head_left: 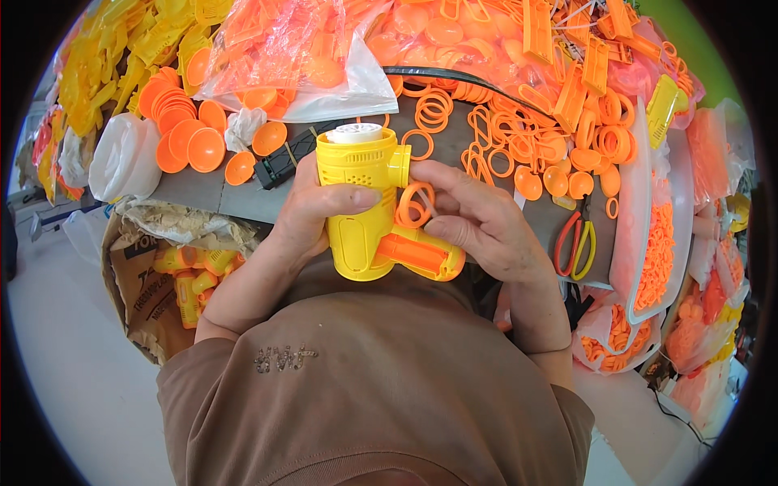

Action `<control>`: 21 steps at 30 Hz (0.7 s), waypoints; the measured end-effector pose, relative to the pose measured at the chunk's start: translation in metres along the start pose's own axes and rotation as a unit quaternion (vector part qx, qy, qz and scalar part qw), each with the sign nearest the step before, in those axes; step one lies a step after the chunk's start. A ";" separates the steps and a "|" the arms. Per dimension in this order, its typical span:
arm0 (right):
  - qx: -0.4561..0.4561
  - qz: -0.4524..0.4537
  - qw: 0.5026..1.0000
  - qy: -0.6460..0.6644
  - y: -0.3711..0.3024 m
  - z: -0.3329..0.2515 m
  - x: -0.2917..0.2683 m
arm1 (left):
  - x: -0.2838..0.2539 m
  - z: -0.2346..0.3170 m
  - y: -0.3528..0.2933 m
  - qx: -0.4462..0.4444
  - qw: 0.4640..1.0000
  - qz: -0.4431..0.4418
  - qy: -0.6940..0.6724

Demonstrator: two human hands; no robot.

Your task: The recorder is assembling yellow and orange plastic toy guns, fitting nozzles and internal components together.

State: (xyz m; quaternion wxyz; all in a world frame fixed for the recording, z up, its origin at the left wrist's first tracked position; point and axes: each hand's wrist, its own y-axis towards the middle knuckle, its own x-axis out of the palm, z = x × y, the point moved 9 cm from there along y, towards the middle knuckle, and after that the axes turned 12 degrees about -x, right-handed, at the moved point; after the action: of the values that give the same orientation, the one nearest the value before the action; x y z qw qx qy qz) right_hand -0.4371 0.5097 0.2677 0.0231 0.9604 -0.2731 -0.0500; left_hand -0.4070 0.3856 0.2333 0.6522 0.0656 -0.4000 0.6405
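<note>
In front of my chest I hold a yellow plastic toy body (356,235) shaped like a barrel, with vent holes and a white round piece (356,132) in its top. An orange and yellow handle (423,254) slants out from its lower right. My left hand (304,206) is wrapped round the barrel, thumb across the front. At the short yellow side nozzle (399,166), the index fingertip of my right hand (478,211) touches or nearly touches the rim. Orange rings (414,206) hang at that hand's fingers, close against the barrel; how they are gripped is partly hidden.
Loose orange rings (433,109) and round orange cups (206,150) cover the grey table (223,194). Scissors with red and yellow handles (575,247) lie right, beside a clear bin of small orange parts (655,255). A cardboard box (138,279) holds several yellow toys at left.
</note>
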 end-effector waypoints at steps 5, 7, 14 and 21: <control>0.009 0.053 0.998 0.017 -0.001 0.005 -0.002 | -0.002 -0.005 0.001 -0.017 1.000 -0.002 0.019; -0.001 0.074 0.997 0.009 -0.002 0.000 0.005 | -0.003 -0.005 0.001 -0.018 1.000 -0.001 0.013; -0.014 0.083 0.964 -0.254 -0.003 -0.010 0.009 | -0.005 -0.007 0.002 -0.024 0.999 0.009 0.044; -0.084 0.124 0.930 -0.336 -0.003 -0.024 -0.009 | 0.000 -0.005 -0.001 -0.036 0.998 0.001 0.052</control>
State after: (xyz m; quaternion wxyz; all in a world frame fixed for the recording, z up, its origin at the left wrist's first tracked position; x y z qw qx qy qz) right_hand -0.4402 0.5175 0.2920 0.0168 0.8402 -0.3768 -0.3896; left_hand -0.4039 0.3888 0.2305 0.6737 0.0086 -0.3880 0.6289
